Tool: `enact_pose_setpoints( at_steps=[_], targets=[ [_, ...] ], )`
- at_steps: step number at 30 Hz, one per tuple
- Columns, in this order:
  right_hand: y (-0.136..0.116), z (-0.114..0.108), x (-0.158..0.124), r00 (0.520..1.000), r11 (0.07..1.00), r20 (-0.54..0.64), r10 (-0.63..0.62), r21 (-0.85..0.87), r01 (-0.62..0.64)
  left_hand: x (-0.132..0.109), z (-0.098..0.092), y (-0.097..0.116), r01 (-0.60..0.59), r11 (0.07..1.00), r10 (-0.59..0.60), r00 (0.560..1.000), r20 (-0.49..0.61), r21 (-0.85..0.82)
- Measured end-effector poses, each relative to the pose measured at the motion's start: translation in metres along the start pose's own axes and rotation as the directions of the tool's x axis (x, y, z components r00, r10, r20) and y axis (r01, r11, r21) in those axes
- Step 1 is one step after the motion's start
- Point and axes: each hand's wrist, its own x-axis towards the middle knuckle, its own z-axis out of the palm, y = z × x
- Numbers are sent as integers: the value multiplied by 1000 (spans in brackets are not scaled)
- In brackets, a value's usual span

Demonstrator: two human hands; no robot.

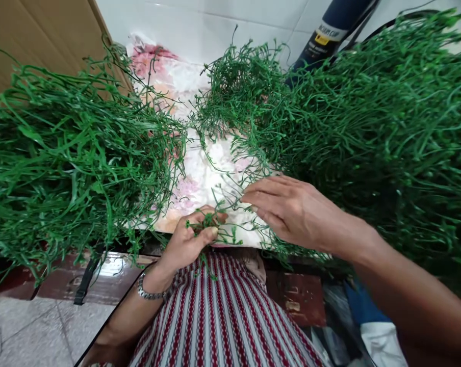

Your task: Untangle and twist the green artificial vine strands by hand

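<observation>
My left hand point(194, 234) is closed around a small bunch of thin green stems point(209, 220), pinched between thumb and fingers. The stems have small knobby tips and look like artificial flower stems. To its right, my right hand point(286, 204) has its fingers drawn together, with the fingertips at a thin dark-green stem; the exact contact is partly hidden. Both hands are over the front edge of a white floral cloth point(215, 163). A big heap of leafy green stems point(62, 153) lies on the left, and a larger heap of thin stems point(368, 112) on the right.
A cardboard box point(43, 46) stands at the back left. Behind the right heap leans a dark blue cylinder point(322, 43) with a printed label. White tiles point(215, 30) form the back wall. A striped cloth point(223, 316) covers my lap.
</observation>
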Motion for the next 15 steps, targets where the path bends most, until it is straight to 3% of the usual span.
enact_pose_setpoints(
  at_steps=[3, 7, 11, 15],
  targets=[
    [-13, 12, -20, 993, 1000, -120, -5, -1, 5, -1, 3, 1, 59, 979, -60, 998, 4, -194],
    [-31, 40, -37, 939, 968, -307, 157, 235, -85, 9, 4, 9, 92, 900, -127, 990, -56, -426],
    [-44, 69, -35, 913, 853, -227, 339, 483, -196, 19, 6, 13, 98, 858, -164, 983, -88, -505],
    [-50, 87, -21, 897, 773, -201, 394, 601, -205, 20, 18, 10, 175, 889, -230, 970, -80, -424]
  ],
)
